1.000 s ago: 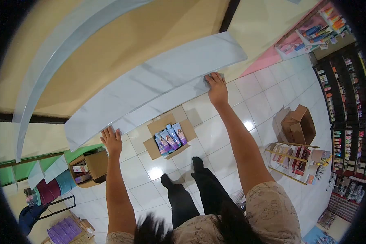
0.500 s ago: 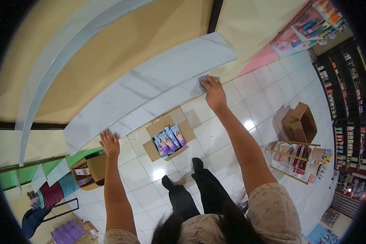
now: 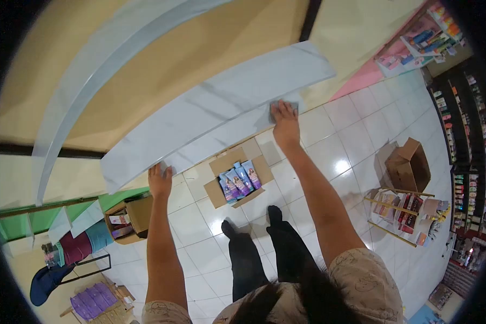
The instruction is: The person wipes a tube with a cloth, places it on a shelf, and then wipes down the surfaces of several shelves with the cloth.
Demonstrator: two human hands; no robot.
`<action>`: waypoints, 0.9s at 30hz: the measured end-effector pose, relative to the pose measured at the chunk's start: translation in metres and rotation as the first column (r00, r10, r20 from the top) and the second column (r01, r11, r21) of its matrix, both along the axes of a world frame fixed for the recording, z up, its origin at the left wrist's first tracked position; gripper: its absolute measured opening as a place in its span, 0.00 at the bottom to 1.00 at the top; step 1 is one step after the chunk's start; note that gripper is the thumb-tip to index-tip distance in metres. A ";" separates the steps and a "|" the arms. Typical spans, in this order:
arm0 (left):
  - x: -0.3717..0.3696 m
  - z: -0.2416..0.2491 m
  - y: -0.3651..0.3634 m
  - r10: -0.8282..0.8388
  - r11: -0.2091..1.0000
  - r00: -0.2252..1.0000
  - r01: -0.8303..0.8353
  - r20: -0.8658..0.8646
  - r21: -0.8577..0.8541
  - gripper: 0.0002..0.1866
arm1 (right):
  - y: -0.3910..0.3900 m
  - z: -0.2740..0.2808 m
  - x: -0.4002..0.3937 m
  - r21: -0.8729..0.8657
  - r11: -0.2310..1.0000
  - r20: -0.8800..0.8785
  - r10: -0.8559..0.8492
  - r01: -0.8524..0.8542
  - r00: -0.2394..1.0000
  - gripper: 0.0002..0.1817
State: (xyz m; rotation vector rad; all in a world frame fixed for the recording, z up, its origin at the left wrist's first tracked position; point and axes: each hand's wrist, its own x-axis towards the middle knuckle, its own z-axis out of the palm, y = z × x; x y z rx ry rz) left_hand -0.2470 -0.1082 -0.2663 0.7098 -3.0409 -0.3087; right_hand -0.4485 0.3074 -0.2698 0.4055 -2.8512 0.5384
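My right hand [image 3: 286,128] presses a grey cloth [image 3: 291,105] onto the lower white marbled shelf [image 3: 224,135], near its right end. The cloth is partly hidden under my fingers. My left hand [image 3: 160,183] rests at the left end of that shelf, by the front edge of the wider marbled shelf [image 3: 210,100] above it. Its fingers are stretched out and somewhat apart, with nothing seen in them. On the floor below, between my arms, stands an open cardboard box [image 3: 214,193] with several blue and purple tubes [image 3: 237,181].
A curved top shelf [image 3: 75,102] juts out overhead. Cardboard boxes stand at left [image 3: 137,216] and right [image 3: 410,164]. A gold-framed rack [image 3: 399,213] is at right, before dark display shelves [image 3: 461,124]. My feet are on white tiles [image 3: 200,243].
The view has shifted, so shelves and floor items appear further right. My right hand has slid the cloth left along the lower shelf. My left hand stays near the same shelf end.
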 end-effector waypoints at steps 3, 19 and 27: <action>0.003 -0.004 -0.001 -0.024 0.999 1.000 0.024 -0.006 -0.022 0.32 | -0.047 0.001 0.038 -0.079 0.988 0.023 0.134 -0.131 0.991 0.30; 0.046 -0.020 -0.048 0.097 0.559 0.904 0.296 -0.416 0.774 0.33 | -0.309 0.005 0.153 -0.229 0.946 -0.110 0.209 -0.229 0.972 0.16; 0.098 -0.005 -0.071 0.353 0.000 0.934 0.052 -0.049 0.999 0.39 | -0.349 0.011 0.192 -0.303 0.721 0.122 0.677 -0.623 0.725 0.27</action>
